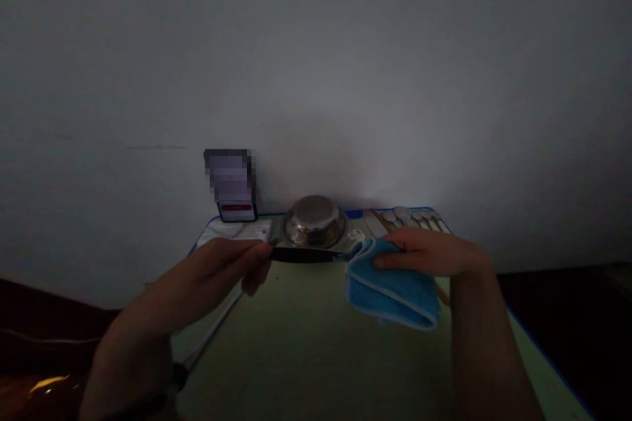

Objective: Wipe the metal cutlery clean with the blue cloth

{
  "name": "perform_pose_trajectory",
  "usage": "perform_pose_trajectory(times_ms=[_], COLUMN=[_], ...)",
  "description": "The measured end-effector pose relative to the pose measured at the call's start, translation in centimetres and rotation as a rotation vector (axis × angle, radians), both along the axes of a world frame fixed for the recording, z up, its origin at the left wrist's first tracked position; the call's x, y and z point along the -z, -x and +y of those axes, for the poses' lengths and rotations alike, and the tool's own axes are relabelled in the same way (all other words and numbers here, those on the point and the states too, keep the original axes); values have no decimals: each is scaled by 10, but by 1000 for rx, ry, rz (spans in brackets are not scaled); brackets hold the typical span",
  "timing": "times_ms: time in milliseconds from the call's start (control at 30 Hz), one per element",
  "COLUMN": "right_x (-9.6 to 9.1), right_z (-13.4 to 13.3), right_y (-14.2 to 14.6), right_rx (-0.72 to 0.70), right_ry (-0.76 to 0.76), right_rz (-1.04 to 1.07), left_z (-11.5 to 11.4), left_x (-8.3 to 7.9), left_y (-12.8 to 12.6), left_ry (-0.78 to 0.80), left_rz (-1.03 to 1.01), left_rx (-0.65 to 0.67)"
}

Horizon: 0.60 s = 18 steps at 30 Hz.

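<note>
My left hand pinches one end of a long utensil with a black handle, held level above the table. Its kind cannot be made out, because the other end runs into a blue cloth with pale edging. That folded cloth is gripped in my right hand, fingers on top, and hangs down in front of it. Just behind the utensil a shiny metal bowl rests upside down near the wall.
A propped device with a screen stands at the table's back left, near a white flat item. Several spoons and a broad blade lie at the back right. A wall rises behind the greenish table.
</note>
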State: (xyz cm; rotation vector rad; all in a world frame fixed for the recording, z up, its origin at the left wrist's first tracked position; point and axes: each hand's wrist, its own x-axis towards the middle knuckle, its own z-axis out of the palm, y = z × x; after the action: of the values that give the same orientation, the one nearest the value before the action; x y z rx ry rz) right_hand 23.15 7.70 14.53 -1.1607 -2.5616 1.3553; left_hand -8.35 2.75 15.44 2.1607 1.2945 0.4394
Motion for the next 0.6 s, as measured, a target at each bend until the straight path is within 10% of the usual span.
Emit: perform_pose_trajectory(times_ms=[600], right_x=[2], right_z=[-2], right_y=[37], right_rx=[-164], right_ry=[-153], right_rz=[81], left_z=[0], left_x=[5], left_y=[-31], left_ry=[142], left_rz=[29], left_rx=[113])
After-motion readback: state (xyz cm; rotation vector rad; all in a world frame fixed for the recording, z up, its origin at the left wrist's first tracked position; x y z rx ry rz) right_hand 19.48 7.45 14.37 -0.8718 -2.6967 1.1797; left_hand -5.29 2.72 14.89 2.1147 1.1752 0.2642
